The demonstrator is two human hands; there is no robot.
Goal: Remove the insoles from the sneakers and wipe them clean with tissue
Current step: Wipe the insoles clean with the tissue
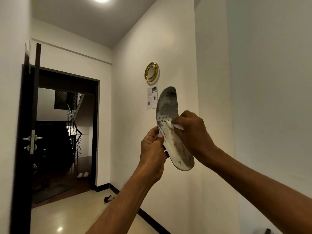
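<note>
A worn grey insole (167, 107) with dark stains and a pale, rubbed heel area is held up in front of the white wall, toe end pointing up. My left hand (152, 152) grips its left edge near the middle, thumb on the face. My right hand (192, 132) pinches a small piece of white tissue (175, 126) and presses it against the insole's middle. No sneakers are in view.
An open dark door (28, 132) on the left leads to a dim stairwell. A gold round mirror (151, 71) and a paper notice (152, 97) hang on the wall. A small dark scrap (108, 198) lies on the cream floor; pale slippers (83, 175) sit past the doorway.
</note>
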